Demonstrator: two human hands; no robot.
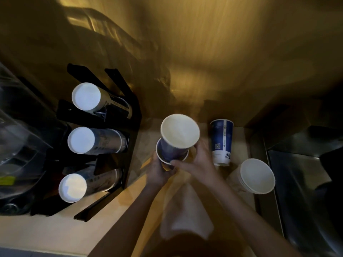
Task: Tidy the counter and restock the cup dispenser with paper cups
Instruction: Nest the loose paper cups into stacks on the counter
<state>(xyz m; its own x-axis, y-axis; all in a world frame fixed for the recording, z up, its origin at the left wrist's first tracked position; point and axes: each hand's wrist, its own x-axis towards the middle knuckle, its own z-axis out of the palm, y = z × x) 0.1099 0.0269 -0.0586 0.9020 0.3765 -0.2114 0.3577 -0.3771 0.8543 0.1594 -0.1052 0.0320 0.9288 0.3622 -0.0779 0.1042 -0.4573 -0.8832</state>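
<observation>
Blue paper cups (174, 145) — nested, clasped by left hand (159, 171) and right hand (198, 162).

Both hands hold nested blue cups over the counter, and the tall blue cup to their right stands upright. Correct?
Not quite. The head view shows the tall blue cup lying on its side on the counter. The left hand and right hand do hold the nested blue cups.

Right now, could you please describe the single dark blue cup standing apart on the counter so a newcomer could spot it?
Start at the steel sink on the right. Just left of it stands a stack of white cups; behind that is the blue cup. It alone sits upside down, unstacked and untouched.
</observation>
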